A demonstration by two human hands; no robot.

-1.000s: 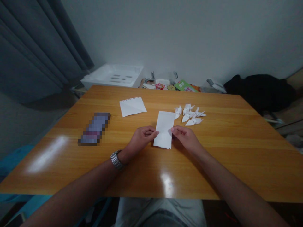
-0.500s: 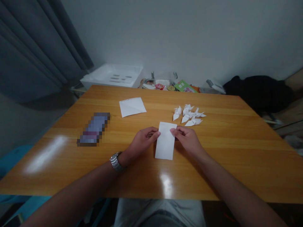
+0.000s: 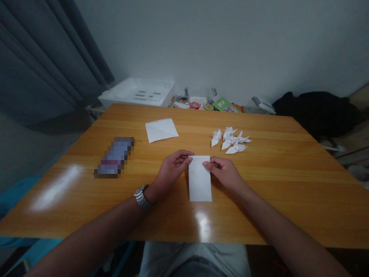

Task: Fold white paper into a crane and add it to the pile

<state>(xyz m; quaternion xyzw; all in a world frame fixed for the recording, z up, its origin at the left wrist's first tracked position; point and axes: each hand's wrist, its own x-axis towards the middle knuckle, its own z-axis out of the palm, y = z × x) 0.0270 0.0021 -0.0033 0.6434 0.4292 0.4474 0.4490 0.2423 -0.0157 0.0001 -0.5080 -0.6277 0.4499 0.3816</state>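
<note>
Gripping a white rectangular paper sheet (image 3: 200,182) in the head view, the left hand (image 3: 172,167) and the right hand (image 3: 227,173) pinch its far part, fingers closed, over the brown glossy wooden bench (image 3: 288,184). Compared with one second ago, the sheet is nearer to the person and less slanted. White folded-paper birds (image 3: 228,144) lie beyond the right hand.

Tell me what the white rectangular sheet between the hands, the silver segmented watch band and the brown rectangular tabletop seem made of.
White rectangular sheet: matte paper, judging by its thin, crisp edges and lack of shine.
Silver segmented watch band: probably polished metal, from its glints.
Brown rectangular tabletop: glossy wood or wood-look laminate; grain streaks and light reflections show, but I cannot tell which.
</note>
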